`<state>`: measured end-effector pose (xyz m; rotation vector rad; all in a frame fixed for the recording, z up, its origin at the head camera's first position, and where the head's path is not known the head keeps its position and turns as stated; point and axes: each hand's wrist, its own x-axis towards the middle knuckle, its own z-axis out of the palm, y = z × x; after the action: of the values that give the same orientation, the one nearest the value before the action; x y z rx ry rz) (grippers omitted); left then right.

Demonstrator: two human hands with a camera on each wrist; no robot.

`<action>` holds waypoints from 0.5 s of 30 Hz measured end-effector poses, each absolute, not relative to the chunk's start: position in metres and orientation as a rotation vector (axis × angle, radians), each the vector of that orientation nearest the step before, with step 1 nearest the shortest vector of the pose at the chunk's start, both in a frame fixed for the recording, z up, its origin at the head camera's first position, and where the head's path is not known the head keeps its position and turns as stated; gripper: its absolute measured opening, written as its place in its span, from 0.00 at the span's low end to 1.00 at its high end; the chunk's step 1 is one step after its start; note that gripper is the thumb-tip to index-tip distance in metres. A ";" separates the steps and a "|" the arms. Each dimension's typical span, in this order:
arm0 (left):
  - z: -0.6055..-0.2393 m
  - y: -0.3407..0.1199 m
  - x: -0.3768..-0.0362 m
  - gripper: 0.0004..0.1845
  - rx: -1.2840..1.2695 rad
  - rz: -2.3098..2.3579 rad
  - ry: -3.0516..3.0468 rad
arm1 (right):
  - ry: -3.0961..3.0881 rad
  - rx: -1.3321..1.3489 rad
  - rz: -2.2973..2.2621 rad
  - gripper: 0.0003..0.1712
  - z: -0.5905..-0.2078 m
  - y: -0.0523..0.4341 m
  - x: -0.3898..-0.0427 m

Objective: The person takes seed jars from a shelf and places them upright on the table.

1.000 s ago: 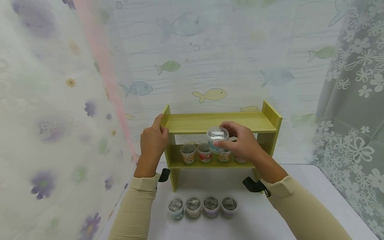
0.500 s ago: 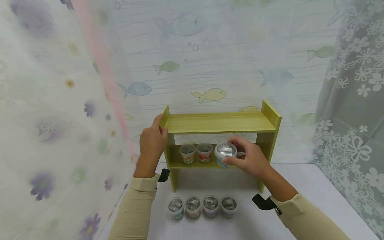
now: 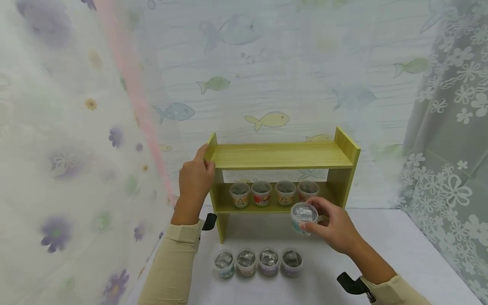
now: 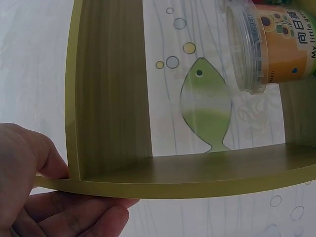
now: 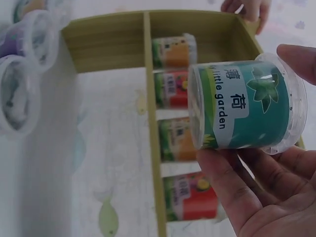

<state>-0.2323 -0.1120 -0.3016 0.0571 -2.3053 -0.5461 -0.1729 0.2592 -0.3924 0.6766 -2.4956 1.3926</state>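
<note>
In the head view my right hand [image 3: 333, 224] holds a clear plastic cup [image 3: 303, 218] in front of the shelf's right part. Its teal label [image 5: 247, 103] with a green leaf and "little garden" lettering shows in the right wrist view, thumb at the lid end and fingers along the side. My left hand [image 3: 196, 180] grips the left side panel of the yellow-green wooden shelf [image 3: 280, 156]. In the left wrist view its thumb and fingers [image 4: 74, 212] lie on opposite sides of the board. Several cups with orange [image 3: 239, 195] and red labels [image 3: 261, 195] stand along the middle board.
On the white tabletop [image 3: 324, 279] in front of the shelf, several silver-topped cups [image 3: 268, 262] stand in a row. A fish-print curtain [image 3: 267, 84] hangs behind, a flower-print one [image 3: 76, 169] at left and a lace-patterned one [image 3: 457, 169] at right.
My right hand has brought the teal cup down and to the right, from top-board height to below the middle board's front. The left hand stays on the side panel.
</note>
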 end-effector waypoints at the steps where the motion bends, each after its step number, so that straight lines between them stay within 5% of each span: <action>1: -0.302 -0.112 -0.233 0.28 0.055 -0.546 -2.303 | -2.503 0.665 1.391 0.29 -0.396 0.262 -0.172; 15: -0.302 -0.112 -0.233 0.28 0.049 -0.538 -2.305 | -2.726 0.335 1.380 0.37 -0.438 0.284 -0.166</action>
<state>-0.2330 -0.1124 -0.3023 0.0489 -2.3046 -0.5377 -0.1659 0.2839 -0.4377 0.3351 -2.7257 1.3795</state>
